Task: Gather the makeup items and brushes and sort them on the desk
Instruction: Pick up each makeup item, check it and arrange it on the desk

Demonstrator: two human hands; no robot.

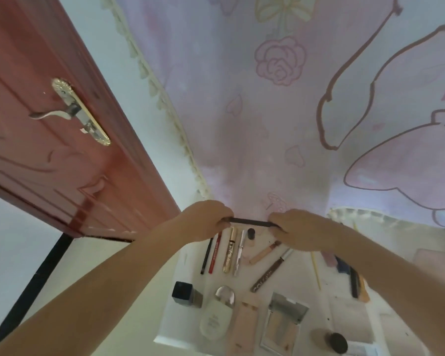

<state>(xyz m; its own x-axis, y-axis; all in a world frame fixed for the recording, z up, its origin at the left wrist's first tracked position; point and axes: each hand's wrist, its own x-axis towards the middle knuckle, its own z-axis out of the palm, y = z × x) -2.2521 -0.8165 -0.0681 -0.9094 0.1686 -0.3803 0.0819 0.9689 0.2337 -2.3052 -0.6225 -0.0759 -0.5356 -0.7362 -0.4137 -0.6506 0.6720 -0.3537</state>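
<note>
Hands — left, right — each grip pinching one end of a slim dark pencil above the white desk

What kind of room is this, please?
Probably a bedroom or dressing corner at home: a white desk covered with makeup, a pink cartoon curtain behind it, and a red wooden door beside it.

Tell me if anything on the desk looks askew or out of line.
The black pencil, red pencil, gold tube and silver tube lie in a neat parallel row. The brown pencil and beige tube beside them lie slanted, not yet lined up.
</note>
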